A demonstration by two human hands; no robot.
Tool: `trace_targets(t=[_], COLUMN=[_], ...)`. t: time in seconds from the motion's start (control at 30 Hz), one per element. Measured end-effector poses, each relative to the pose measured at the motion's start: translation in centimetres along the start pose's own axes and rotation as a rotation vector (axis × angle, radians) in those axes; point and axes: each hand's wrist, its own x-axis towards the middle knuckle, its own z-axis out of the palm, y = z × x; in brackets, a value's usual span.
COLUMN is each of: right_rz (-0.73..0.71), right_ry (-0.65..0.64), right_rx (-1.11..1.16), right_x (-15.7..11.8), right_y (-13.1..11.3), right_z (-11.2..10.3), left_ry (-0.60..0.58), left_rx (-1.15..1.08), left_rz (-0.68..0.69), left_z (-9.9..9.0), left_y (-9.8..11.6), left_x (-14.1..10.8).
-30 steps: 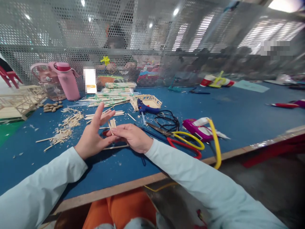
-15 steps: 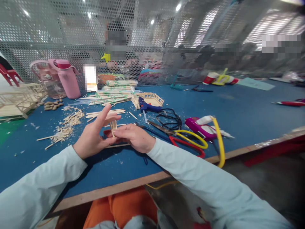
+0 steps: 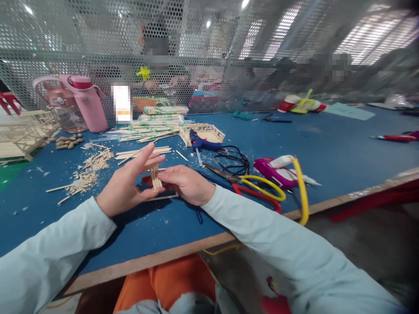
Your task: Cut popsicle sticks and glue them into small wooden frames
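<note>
A blue worktable (image 3: 330,150) bearing a glue gun (image 3: 207,143), scissors (image 3: 235,179) and stick scraps (image 3: 101,159) marks this a craft workshop.

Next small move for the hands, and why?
Probably a gentle end-to-end squeeze of the short sticks by the left hand: they stand between its thumb and fingers, while the right hand grips their side.

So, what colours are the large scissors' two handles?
One yellow handle, one red handle; clearest in head view.
</note>
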Motion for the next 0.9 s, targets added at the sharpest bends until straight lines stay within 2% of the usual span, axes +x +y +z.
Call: trace_targets(t=[0.17,0.33,0.43,0.53,0.63,0.73,0.9], right_rz=[-0.045,-0.095,-0.086,-0.107,-0.173,-0.201,-0.194], right_ry=[0.007,0.019,0.037,0.127,0.206,0.169,0.101], right_rx=[-0.091,-0.163,-0.165,-0.231,-0.29,-0.284,-0.342], right_x=[-0.2,-0.5,-0.6,-0.5,-0.4,-0.3,-0.3], right_y=[-0.3,-0.7,-0.7,-0.7,-0.8,-0.8,-0.6], right_z=[0.3,0.8,0.9,0.8,0.7,0.7,0.9], left_ry=[-0.028,0.002,-0.003,0.019,0.072,0.041,0.043], left_rx=[0.005,0.083,0.044,-0.148,-0.379,-0.427,-0.49], left_rz=[-0.007,0.093,0.08,-0.051,-0.318,-0.553,-0.709], left_z=[-0.1,0.0,0.2,0.4,0.5,0.3,0.2], left_y=[-0.3,-0.3,-0.3,-0.3,0.2,1.1,2.2], left_x=[-0.2,-0.2,-0.3,-0.4,-0.4,-0.1,0.3])
